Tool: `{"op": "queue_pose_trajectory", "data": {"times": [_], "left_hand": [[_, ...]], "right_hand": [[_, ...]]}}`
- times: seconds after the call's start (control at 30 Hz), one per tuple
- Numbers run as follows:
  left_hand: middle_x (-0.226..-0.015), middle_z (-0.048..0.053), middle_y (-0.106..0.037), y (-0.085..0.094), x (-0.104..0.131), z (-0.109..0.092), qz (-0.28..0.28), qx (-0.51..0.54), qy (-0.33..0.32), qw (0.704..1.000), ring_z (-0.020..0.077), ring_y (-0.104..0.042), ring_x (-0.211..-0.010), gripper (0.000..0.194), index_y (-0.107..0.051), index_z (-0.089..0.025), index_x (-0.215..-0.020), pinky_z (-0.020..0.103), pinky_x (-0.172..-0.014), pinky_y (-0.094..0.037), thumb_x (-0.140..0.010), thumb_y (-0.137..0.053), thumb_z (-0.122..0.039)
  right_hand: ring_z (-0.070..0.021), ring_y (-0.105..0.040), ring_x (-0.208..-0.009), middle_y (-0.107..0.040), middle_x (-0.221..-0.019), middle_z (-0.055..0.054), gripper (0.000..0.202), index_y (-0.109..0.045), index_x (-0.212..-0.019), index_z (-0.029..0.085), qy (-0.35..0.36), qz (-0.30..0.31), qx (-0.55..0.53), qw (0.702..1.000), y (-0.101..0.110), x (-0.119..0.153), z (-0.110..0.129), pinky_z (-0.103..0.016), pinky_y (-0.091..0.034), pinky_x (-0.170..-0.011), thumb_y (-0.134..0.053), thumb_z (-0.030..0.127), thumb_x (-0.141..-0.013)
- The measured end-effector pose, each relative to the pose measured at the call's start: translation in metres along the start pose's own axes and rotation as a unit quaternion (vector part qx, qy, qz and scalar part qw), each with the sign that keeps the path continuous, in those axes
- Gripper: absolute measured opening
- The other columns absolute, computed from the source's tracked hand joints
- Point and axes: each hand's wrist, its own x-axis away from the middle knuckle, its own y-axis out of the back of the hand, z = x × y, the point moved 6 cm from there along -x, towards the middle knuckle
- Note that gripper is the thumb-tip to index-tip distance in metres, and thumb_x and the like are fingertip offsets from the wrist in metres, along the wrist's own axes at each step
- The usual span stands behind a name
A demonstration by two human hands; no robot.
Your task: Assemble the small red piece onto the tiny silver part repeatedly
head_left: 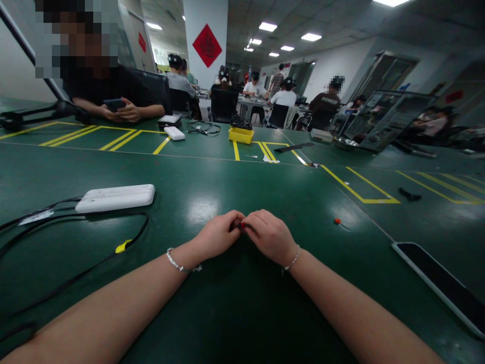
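Observation:
Over the green tabletop [227,313], my left hand [217,233] and my right hand [271,236] meet fingertip to fingertip. A small red thing [243,225] shows between them, pinched by my right thumb and fingers. The fingers of my left hand are closed against it around a dark bit; most of it is hidden, so its kind is unclear. To the right on the table lies a small orange-red piece [337,221] with a thin pale tail. Both wrists wear silvery bracelets.
At left lies a white power bank [115,198] with black cables [76,275] and a yellow tag [123,246]. A phone [441,283] lies at right. Farther back stand a yellow bin [241,135] and a metal frame [386,119]. A person [113,91] sits across, holding a phone.

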Motion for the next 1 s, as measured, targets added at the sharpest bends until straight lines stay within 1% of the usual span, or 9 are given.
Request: {"op": "queue_pose_trajectory", "data": {"times": [0.27, 0.37, 0.43, 0.57, 0.63, 0.7, 0.77, 0.83, 1.0], "left_hand": [[-0.071, -0.002, -0.059, 0.003, -0.001, 0.004, -0.019, 0.033, 0.026, 0.999, 0.0119, -0.054, -0.065, 0.014, -0.054, -0.02, -0.085, 0.023, -0.058, -0.04, -0.079, -0.044, -0.027], [-0.078, -0.001, -0.06, 0.008, -0.001, 0.009, -0.049, 0.037, 0.04, 0.997, 0.0122, -0.056, -0.072, 0.015, -0.053, -0.021, -0.09, 0.024, -0.064, -0.042, -0.078, -0.046, -0.027], [-0.082, -0.001, -0.06, 0.009, -0.001, 0.012, -0.063, 0.038, 0.049, 0.996, 0.0127, -0.056, -0.076, 0.016, -0.053, -0.021, -0.091, 0.025, -0.068, -0.043, -0.077, -0.048, -0.026], [-0.085, 0.0, -0.059, 0.01, -0.001, 0.014, -0.069, 0.039, 0.052, 0.996, 0.0128, -0.056, -0.078, 0.016, -0.053, -0.021, -0.091, 0.026, -0.07, -0.043, -0.075, -0.051, -0.024], [-0.085, 0.0, -0.059, 0.01, -0.001, 0.013, -0.068, 0.042, 0.054, 0.995, 0.0128, -0.056, -0.078, 0.016, -0.053, -0.021, -0.091, 0.026, -0.071, -0.043, -0.075, -0.051, -0.023], [-0.085, 0.0, -0.059, 0.011, -0.001, 0.013, -0.07, 0.046, 0.06, 0.995, 0.0129, -0.056, -0.078, 0.016, -0.054, -0.021, -0.091, 0.026, -0.071, -0.043, -0.074, -0.051, -0.023], [-0.084, 0.0, -0.059, 0.012, -0.001, 0.012, -0.07, 0.053, 0.067, 0.994, 0.013, -0.055, -0.078, 0.016, -0.054, -0.02, -0.09, 0.026, -0.071, -0.043, -0.074, -0.051, -0.022], [-0.082, 0.001, -0.058, 0.012, -0.001, 0.012, -0.07, 0.065, 0.071, 0.993, 0.0129, -0.055, -0.077, 0.016, -0.054, -0.019, -0.089, 0.026, -0.071, -0.043, -0.073, -0.052, -0.022], [-0.08, 0.001, -0.057, 0.009, -0.003, 0.016, -0.067, 0.113, 0.071, 0.989, 0.0124, -0.054, -0.075, 0.016, -0.053, -0.017, -0.088, 0.026, -0.07, -0.044, -0.072, -0.052, -0.02]], "right_hand": [[-0.017, -0.049, -0.085, -0.057, -0.091, -0.007, 0.022, -0.054, -0.095, 0.017, -0.004, 0.027, 0.014, 1.0, -0.003, -0.001, -0.004, -0.03, -0.041, -0.076, -0.038, 0.026, -0.082], [-0.0205, -0.048, -0.092, -0.055, -0.1, -0.01, 0.03, -0.051, -0.105, 0.016, -0.098, 0.018, 0.079, 0.992, 0.011, 0.003, -0.036, -0.033, -0.04, -0.081, -0.041, 0.029, -0.08], [-0.0248, -0.047, -0.095, -0.052, -0.103, -0.014, 0.03, -0.052, -0.104, 0.014, -0.23, 0.023, 0.172, 0.958, 0.027, 0.017, -0.076, -0.038, -0.039, -0.079, -0.039, 0.025, -0.08], [-0.0332, -0.048, -0.095, -0.049, -0.105, -0.022, 0.035, -0.055, -0.102, 0.009, -0.499, 0.135, 0.282, 0.808, 0.056, 0.077, -0.158, -0.043, -0.041, -0.07, -0.031, 0.016, -0.078], [-0.0328, -0.051, -0.092, -0.05, -0.104, -0.023, 0.036, -0.056, -0.102, 0.007, -0.566, 0.198, 0.268, 0.754, 0.062, 0.103, -0.183, -0.041, -0.042, -0.068, -0.031, 0.014, -0.077], [-0.0292, -0.054, -0.088, -0.054, -0.1, -0.022, 0.034, -0.058, -0.098, 0.007, -0.585, 0.237, 0.248, 0.735, 0.064, 0.116, -0.196, -0.036, -0.043, -0.067, -0.034, 0.013, -0.075], [-0.026, -0.057, -0.083, -0.058, -0.092, -0.02, 0.03, -0.061, -0.089, 0.008, -0.581, 0.248, 0.246, 0.735, 0.063, 0.117, -0.199, -0.033, -0.043, -0.065, -0.037, 0.011, -0.073], [-0.0243, -0.057, -0.079, -0.06, -0.086, -0.017, 0.026, -0.063, -0.083, 0.009, -0.552, 0.238, 0.25, 0.759, 0.058, 0.105, -0.192, -0.032, -0.042, -0.064, -0.04, 0.01, -0.071], [-0.0144, -0.055, -0.073, -0.059, -0.082, -0.006, 0.016, -0.061, -0.079, 0.016, -0.35, 0.125, 0.094, 0.924, 0.025, 0.042, -0.129, -0.025, -0.042, -0.069, -0.048, 0.015, -0.069]]}}
